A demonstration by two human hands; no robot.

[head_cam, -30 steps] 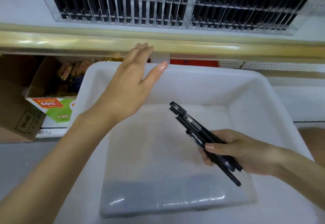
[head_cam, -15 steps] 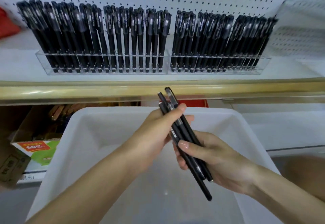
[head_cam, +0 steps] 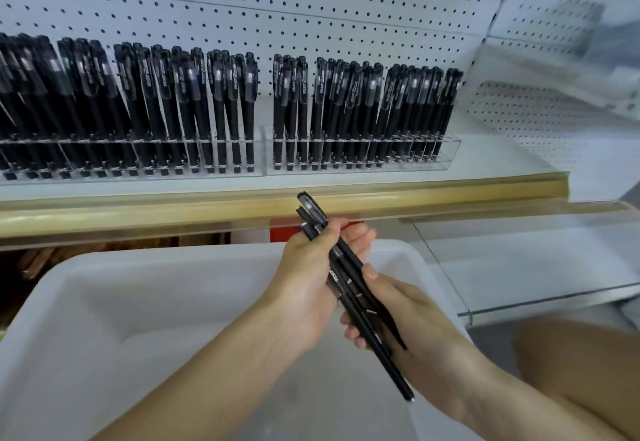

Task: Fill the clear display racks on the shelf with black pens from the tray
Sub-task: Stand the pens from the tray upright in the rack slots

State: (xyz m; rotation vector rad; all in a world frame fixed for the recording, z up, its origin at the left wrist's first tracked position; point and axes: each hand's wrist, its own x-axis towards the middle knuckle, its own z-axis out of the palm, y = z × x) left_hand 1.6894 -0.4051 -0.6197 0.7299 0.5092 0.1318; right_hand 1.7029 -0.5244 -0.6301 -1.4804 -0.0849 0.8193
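While both hands meet above the white rectangular plastic tray (head_cam: 104, 267), I read the grip from my remote seat like this. The left hand (head_cam: 304, 288) has thumb and fingers curled round the upper half of a small bundle of slim black capped pens (head_cam: 341, 267). The right hand (head_cam: 426, 323) clamps the lower half, thumb laid across the barrels and fingers wrapped underneath. Both hands are closed on that one bundle (three or four pens, I cannot count them for sure). It slants with the caps up and away toward the shelf, and one pen's tip sticks out low past the right wrist. It hangs in the air over the tray's far right part, touching neither the tray nor the racks.

Beyond the hands runs the flat white shelf (head_cam: 502, 163), with a gold-coloured strip (head_cam: 173, 208) along its front edge. On it stand two long clear acrylic display racks, the left rack (head_cam: 194, 174) and the right rack (head_cam: 448, 153), nearly end to end. Rows of black pens (head_cam: 156, 105) stand in the slots of both, upright or slightly leaning, caps up and printed clips facing me. The left rack's rows run off the frame's left edge. Behind them rises a white perforated pegboard wall (head_cam: 311, 8). Lower down on the right sits a clear shelf panel (head_cam: 536, 267). Under the gold strip I glimpse something red (head_cam: 284, 231) and blurred brown shapes (head_cam: 38, 260), which I cannot identify.
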